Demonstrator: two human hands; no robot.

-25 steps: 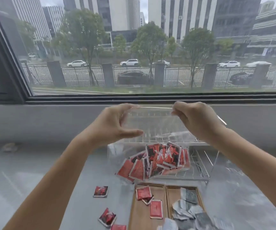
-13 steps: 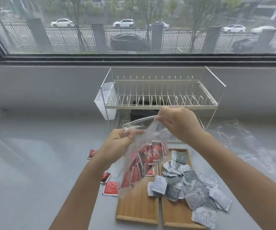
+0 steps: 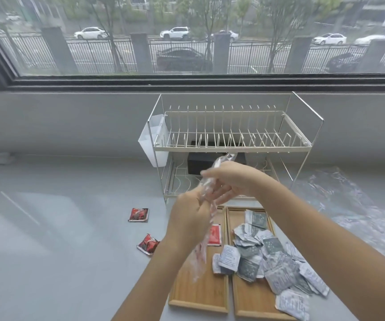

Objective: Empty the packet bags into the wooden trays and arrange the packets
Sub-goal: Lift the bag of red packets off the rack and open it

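Note:
Both hands hold a clear plastic bag (image 3: 220, 160) above the two wooden trays. My right hand (image 3: 232, 181) grips its upper end in front of the rack. My left hand (image 3: 190, 220) grips it lower down, and the blurred rest of the bag hangs along my left forearm. The left tray (image 3: 198, 295) holds a red packet (image 3: 214, 235). A heap of grey packets (image 3: 267, 258) covers the right tray (image 3: 252, 308) and spills over its right edge. Two more red packets (image 3: 138, 214) (image 3: 148, 243) lie on the table left of the trays. I cannot tell what the bag contains.
A white wire dish rack (image 3: 233, 135) stands behind the trays, with a white cup (image 3: 152, 140) hung on its left side and a black box (image 3: 198, 162) under it. A crumpled clear bag (image 3: 348, 205) lies at the right. A window runs along the back.
My hands came down from window height to just above the trays. The bag, first stretched open with red packets in it, is now bunched and twisted between my hands.

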